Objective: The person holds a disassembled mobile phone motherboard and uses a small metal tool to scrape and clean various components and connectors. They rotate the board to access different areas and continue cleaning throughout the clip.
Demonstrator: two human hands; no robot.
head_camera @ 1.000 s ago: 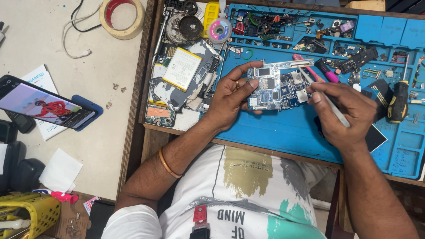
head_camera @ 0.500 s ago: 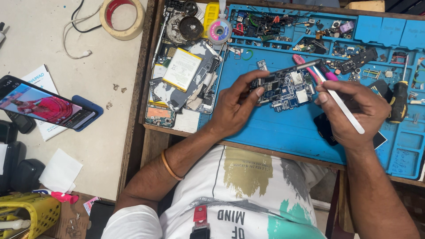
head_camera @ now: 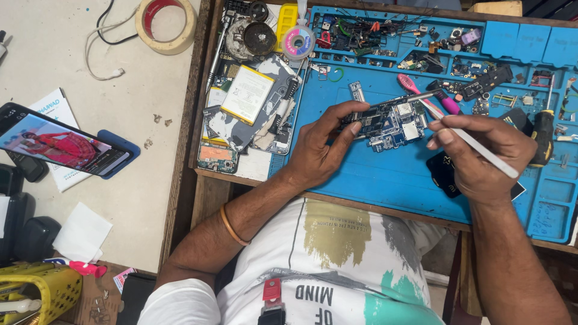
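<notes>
Head camera, looking down: a person seated at a cluttered repair bench works over a blue silicone mat [head_camera: 385, 180], whose raised edge and moulded compartments along the top and right keep screws and small parts from straying. The left hand [head_camera: 322, 147] pinches a small circuit board [head_camera: 390, 123] between thumb and fingertips, lifting it a little off the mat and tilting it towards the other hand, apparently so that its component side faces the tool. The right hand [head_camera: 478, 156] is closed in a pen grip around a thin white-handled tool [head_camera: 475, 147]; its metal tip rests at the board's right edge, a hold that suits fine, steady work. A pink-handled tool [head_camera: 421, 93] lies on the mat just beyond the board, and a dark screwdriver [head_camera: 542, 135] lies near the right compartments, both within easy reach.

To the left of the mat, an opened phone body with a pale yellow battery [head_camera: 247, 93] lies face-up among loose parts (set aside, by the look of it, clear of the working patch). Further left, on the pale table, a phone [head_camera: 57, 144] with a lit screen leans propped at an angle, and a roll of tape [head_camera: 165, 24] lies near the top edge. A yellow basket [head_camera: 36, 292] sits at the lower left corner.
</notes>
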